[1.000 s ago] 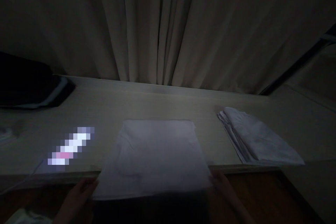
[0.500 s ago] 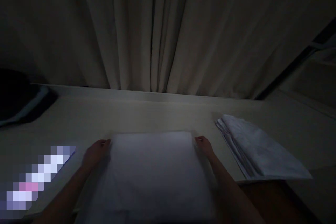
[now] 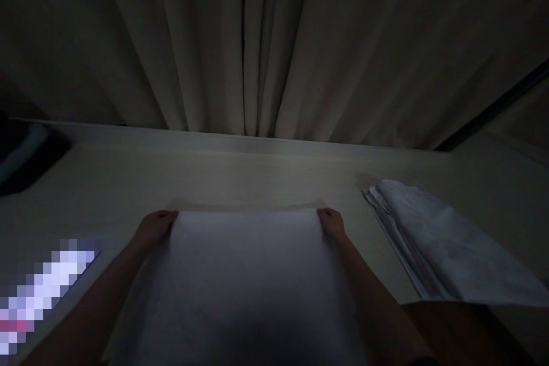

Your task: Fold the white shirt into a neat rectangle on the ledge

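White cloth (image 3: pixel 244 274) farther up table (image 3: pixel 257 177)

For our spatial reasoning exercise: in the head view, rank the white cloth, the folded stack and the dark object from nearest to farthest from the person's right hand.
1. White cloth, touching the right hand.
2. Folded stack, to the right.
3. Dark object, far left.

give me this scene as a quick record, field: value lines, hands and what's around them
left hand: at the far left corner of the white cloth, fingers curled on its edge
right hand: at the far right corner of the same cloth
cloth: lies flat on the table
pile of folded cloths: right of the hands, apart from them
curtain: hangs behind the table
light: dim, fine detail unclear
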`<move>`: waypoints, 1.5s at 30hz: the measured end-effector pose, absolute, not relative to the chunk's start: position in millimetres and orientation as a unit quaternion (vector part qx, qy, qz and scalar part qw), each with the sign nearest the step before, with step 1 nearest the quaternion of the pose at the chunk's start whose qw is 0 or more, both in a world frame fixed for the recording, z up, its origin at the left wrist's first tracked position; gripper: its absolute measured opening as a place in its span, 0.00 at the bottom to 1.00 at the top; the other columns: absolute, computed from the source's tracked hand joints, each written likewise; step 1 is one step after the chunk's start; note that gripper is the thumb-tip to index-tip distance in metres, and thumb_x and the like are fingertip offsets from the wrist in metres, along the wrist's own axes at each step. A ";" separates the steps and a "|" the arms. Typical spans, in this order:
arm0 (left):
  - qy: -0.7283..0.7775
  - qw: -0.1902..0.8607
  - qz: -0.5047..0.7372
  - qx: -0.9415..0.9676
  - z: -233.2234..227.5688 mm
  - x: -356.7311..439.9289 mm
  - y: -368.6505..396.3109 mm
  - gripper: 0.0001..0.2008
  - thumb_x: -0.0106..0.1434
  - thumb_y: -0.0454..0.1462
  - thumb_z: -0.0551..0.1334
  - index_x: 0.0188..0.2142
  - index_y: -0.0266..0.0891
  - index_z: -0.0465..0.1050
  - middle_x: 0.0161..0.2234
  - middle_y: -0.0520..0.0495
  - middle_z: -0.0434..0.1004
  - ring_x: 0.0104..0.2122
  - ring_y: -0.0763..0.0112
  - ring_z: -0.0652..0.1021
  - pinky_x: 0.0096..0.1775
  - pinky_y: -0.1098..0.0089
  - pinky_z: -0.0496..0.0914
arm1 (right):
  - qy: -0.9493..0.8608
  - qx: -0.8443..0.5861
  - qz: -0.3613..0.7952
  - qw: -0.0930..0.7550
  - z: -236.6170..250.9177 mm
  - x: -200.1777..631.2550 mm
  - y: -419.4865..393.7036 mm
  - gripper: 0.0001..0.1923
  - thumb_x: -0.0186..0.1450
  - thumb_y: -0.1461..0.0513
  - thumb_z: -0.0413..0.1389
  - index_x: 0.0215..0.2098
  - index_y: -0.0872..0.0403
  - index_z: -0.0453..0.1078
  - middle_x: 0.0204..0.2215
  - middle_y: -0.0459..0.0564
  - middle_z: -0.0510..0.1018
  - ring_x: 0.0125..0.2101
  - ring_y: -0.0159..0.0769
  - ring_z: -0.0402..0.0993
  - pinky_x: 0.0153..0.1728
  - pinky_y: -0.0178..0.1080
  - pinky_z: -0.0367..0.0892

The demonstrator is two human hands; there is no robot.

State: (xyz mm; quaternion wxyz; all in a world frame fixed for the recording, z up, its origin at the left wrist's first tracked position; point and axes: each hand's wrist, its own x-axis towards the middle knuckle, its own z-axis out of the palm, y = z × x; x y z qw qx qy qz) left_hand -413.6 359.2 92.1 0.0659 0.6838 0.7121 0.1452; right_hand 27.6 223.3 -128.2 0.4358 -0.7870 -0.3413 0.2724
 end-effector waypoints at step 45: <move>0.523 -0.194 -0.021 0.830 -14.1 -317.2 317.6 0.39 0.61 0.60 0.39 0.64 0.42 0.50 0.67 0.36 0.48 0.65 0.43 0.48 0.59 0.37 0.41 | -0.657 -0.704 0.059 0.265 -94.0 -99.4 273.4 0.34 0.68 0.44 0.36 0.66 0.49 0.46 0.67 0.58 0.47 0.67 0.50 0.39 0.63 0.57 0.37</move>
